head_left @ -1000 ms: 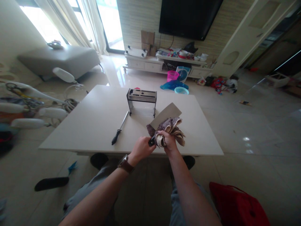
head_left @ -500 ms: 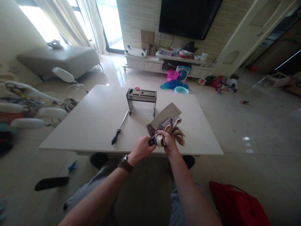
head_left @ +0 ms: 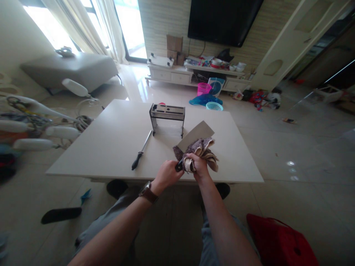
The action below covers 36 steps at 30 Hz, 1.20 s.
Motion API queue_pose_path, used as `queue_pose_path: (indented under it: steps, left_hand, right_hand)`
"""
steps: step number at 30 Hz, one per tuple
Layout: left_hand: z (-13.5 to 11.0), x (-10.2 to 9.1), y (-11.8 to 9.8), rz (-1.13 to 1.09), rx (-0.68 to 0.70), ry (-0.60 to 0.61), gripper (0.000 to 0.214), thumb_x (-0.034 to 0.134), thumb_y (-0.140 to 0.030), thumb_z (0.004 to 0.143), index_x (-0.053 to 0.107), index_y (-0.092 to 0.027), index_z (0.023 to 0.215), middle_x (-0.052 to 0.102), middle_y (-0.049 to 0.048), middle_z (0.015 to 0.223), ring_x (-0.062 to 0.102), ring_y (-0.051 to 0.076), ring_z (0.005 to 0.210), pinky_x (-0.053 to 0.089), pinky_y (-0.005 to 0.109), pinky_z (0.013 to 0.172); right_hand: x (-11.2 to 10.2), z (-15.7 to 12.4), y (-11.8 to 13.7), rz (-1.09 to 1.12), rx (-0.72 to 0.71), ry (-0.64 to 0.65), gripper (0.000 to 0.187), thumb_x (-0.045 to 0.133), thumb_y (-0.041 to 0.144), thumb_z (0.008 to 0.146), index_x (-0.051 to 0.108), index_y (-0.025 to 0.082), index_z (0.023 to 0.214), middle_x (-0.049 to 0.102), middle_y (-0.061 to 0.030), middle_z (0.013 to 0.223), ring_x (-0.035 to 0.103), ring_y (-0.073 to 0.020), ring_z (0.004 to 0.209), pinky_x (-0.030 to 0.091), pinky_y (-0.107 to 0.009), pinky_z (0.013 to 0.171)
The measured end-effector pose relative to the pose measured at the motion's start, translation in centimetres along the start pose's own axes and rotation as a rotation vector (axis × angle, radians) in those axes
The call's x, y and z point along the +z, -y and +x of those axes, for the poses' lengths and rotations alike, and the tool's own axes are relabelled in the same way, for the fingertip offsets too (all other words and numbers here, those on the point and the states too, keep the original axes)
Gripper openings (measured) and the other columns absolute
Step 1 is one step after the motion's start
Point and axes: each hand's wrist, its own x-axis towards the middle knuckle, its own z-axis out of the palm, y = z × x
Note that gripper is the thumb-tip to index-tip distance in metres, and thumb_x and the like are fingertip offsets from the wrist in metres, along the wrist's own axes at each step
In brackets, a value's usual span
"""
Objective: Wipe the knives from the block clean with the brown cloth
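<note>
Head view: the left hand (head_left: pixel 166 173) is closed tight round the black handle of a broad rectangular grey steel cleaver (head_left: pixel 196 133), whose blade slants up and to the right above the near edge of the white rectangular table (head_left: pixel 116 140). The right hand (head_left: pixel 197 165) is clenched on a crumpled brown-and-cream terry cloth (head_left: pixel 203 149), pressing it against the lower part of the blade just beside the handle (the two hands nearly touch). A brown-strapped wristwatch (head_left: pixel 148 193) sits on the left wrist. On the table, left of the hands, lies a slim steel honing rod with a black handle (head_left: pixel 141 150); just behind it stands a dark-framed knife rack with clear sides (head_left: pixel 167 117). A red fabric bag (head_left: pixel 280 242) lies on the floor at lower right
</note>
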Motion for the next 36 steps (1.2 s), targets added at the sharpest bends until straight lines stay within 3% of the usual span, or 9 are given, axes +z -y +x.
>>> queue_pose_path:
  steps: [36]
  left_hand:
    - [-0.07,-0.04,-0.15,0.031,-0.008,0.009,0.021,0.061,-0.029,0.077,0.061,-0.016,0.061,0.059,0.0054,0.059,0.031,0.010,0.053,0.022,0.030,0.058]
  right_hand:
    - [0.05,-0.29,0.29,0.020,0.021,-0.007,0.031,0.083,0.019,0.044,0.065,0.019,0.069,0.069,0.0024,0.071,0.062,-0.0166,0.065,0.050,-0.029,0.062]
